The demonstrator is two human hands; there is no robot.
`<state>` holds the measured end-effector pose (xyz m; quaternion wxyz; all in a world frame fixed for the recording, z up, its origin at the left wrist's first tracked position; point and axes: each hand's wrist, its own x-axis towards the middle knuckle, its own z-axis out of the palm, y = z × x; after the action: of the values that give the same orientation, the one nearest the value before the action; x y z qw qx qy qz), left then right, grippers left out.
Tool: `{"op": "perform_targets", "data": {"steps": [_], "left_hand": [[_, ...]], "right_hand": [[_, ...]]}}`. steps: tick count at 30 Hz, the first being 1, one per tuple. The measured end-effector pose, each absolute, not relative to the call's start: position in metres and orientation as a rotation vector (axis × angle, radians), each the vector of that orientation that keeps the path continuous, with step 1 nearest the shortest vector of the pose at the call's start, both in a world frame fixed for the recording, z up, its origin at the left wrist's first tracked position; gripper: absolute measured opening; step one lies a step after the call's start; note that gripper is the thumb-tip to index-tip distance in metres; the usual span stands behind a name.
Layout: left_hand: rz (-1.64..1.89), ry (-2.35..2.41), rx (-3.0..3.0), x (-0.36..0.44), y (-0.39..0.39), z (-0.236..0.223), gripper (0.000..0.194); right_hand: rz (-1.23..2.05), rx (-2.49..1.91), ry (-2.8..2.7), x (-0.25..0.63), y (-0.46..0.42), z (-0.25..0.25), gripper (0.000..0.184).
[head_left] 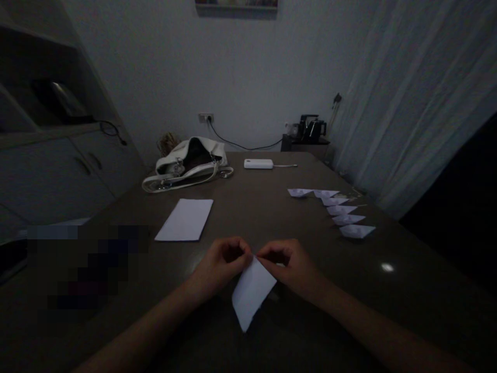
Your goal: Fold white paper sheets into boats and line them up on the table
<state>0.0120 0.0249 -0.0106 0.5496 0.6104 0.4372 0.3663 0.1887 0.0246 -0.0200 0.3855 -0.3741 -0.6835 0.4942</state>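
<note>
Near the table's front, a folded piece of white paper (254,292) is held tilted with one corner pointing down toward me. My left hand (225,264) pinches its upper corner between thumb and fingers. Close beside it, my right hand (289,264) pinches the paper at the same upper corner and along the right edge. The fingertips of both hands nearly meet there. A stack of white paper sheets (185,220) lies flat beyond my left hand. Several folded paper boats (357,231) stand in a curved row to the right.
A white handbag (194,160) rests at the table's far left. A white power bank (258,163) with a short cable lies at the far middle of the brown table (248,207). Behind the table, a black kettle (313,129) stands on a cabinet. A curtain (404,93) hangs at the right.
</note>
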Motion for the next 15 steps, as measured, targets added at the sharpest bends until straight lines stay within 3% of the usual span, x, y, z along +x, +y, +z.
{"op": "perform_targets", "data": {"steps": [8, 15], "left_hand": [[0.991, 1.071, 1.419, 0.0093, 0.0271, -0.012, 0.019], [1.052, 1.054, 1.447, 0.0077, 0.0259, -0.0094, 0.031]], "right_hand": [[1.282, -0.991, -1.787, 0.1872, 0.0231, -0.0216, 0.018], [1.125, -1.057, -1.695, 0.1914, 0.0286, -0.019, 0.02]]}}
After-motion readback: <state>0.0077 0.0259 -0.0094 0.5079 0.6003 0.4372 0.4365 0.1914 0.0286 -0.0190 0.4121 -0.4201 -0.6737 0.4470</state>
